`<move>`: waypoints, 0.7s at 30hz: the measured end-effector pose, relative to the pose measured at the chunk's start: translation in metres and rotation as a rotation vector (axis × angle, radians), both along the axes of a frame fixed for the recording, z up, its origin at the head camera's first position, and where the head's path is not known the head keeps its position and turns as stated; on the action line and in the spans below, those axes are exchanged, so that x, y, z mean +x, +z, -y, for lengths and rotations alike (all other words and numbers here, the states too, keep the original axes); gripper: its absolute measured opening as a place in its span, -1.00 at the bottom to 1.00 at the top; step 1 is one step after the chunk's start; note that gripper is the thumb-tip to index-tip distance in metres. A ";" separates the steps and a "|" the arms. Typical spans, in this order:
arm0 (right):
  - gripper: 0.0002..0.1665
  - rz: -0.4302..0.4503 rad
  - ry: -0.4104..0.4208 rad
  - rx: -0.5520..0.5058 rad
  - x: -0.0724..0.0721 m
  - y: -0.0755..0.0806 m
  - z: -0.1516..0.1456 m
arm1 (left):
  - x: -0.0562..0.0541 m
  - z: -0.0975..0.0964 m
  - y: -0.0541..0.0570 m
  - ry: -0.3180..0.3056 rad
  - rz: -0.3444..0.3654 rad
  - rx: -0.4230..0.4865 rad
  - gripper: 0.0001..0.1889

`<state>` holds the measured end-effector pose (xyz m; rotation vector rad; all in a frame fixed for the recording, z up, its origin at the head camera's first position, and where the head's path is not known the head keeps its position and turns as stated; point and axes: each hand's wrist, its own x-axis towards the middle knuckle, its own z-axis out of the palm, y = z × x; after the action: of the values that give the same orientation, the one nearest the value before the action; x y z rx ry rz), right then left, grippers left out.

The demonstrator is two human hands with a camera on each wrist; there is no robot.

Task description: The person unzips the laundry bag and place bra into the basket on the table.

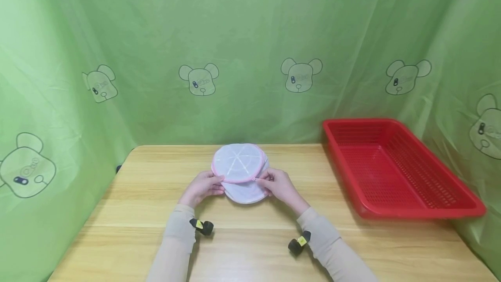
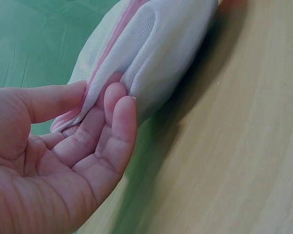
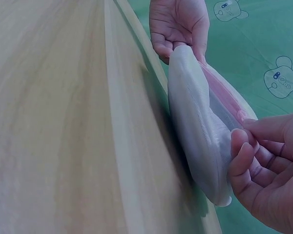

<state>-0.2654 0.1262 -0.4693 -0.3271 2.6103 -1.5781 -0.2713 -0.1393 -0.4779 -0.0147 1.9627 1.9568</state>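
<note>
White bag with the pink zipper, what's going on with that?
A person is holding the white bag in both hands over the wooden table. The left hand grips its edge by the pink zipper, while the right hand pinches it at the zipper pull. How far it's unzipped is hard to tell. A red basket sits to the right.

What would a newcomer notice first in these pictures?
The big red basket stands out first, at the table's right side. Next comes the pale bag with pink zipper, held by the left grip and right grip near the table's far edge. Behind, bear faces dot the green curtain.
</note>
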 end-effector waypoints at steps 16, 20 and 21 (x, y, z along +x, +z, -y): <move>-0.89 0.000 -0.006 0.006 -0.001 0.001 -0.002 | 0.000 0.002 0.001 0.017 0.008 0.004 -0.75; -0.88 0.000 -0.007 0.007 -0.002 0.001 -0.002 | 0.000 0.002 0.000 0.019 0.008 0.010 -0.75; -0.88 -0.001 -0.007 0.008 -0.002 0.001 -0.002 | 0.000 0.003 0.000 0.017 0.006 0.010 -0.75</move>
<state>-0.2670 0.1278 -0.4686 -0.3188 2.6202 -1.5698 -0.2717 -0.1419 -0.4780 -0.0355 1.9550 1.9751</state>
